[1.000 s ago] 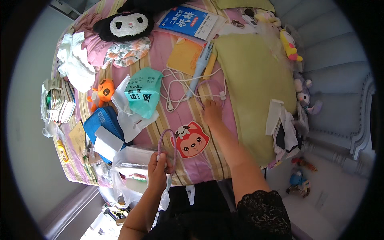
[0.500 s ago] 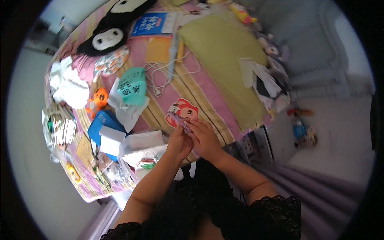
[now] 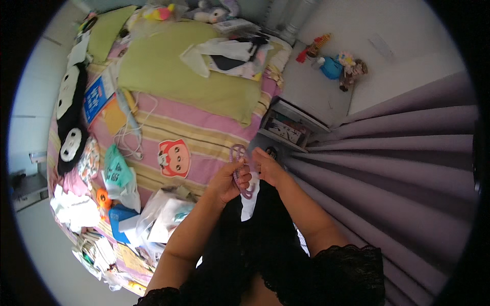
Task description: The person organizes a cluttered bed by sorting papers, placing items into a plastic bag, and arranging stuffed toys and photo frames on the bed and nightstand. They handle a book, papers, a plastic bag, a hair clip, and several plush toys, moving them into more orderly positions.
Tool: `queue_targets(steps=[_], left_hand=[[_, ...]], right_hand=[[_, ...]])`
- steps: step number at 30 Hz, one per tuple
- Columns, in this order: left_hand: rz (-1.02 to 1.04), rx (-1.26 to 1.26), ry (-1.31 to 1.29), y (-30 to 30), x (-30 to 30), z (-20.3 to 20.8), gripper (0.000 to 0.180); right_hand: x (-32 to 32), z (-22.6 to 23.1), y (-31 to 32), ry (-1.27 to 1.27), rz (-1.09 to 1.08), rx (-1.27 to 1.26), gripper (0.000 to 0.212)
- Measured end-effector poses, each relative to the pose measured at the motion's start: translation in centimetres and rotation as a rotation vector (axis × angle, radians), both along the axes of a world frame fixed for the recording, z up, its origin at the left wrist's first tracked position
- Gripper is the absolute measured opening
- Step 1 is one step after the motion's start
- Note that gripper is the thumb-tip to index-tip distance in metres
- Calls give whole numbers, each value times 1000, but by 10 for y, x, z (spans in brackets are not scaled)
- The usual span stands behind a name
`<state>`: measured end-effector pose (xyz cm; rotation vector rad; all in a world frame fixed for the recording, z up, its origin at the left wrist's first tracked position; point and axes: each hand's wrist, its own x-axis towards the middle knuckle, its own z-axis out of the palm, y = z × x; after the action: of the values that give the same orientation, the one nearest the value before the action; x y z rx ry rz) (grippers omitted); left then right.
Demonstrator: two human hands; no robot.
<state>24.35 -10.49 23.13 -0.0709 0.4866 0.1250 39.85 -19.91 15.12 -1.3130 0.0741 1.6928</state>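
- Left hand (image 3: 226, 181) grasps a looped purple cord (image 3: 248, 194)
- Right hand (image 3: 268, 169) released, just beside it
- Blue book (image 3: 95, 103) bears white printing
- Bed (image 3: 219, 152) edge near both hands

Purple cord (image 3: 248, 194): partly hidden by left hand (image 3: 229, 181) | right hand (image 3: 269, 169): fingertips blurred — contact with cord indeterminable from where I stand | drawer (image 3: 279, 138): contents too small to identify | grey plush (image 3: 212, 14): cut off above | left sleeve (image 3: 163, 297): cut off below
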Motion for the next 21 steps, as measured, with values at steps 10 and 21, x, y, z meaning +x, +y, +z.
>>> queue_targets(steps=[10, 21], left_hand=[[-351, 622, 708, -26, 163, -203, 60], [-391, 2254, 702, 70, 250, -261, 53]], right_hand=[[94, -125, -27, 317, -145, 19, 60], [228, -384, -9, 340, -886, -376, 12]])
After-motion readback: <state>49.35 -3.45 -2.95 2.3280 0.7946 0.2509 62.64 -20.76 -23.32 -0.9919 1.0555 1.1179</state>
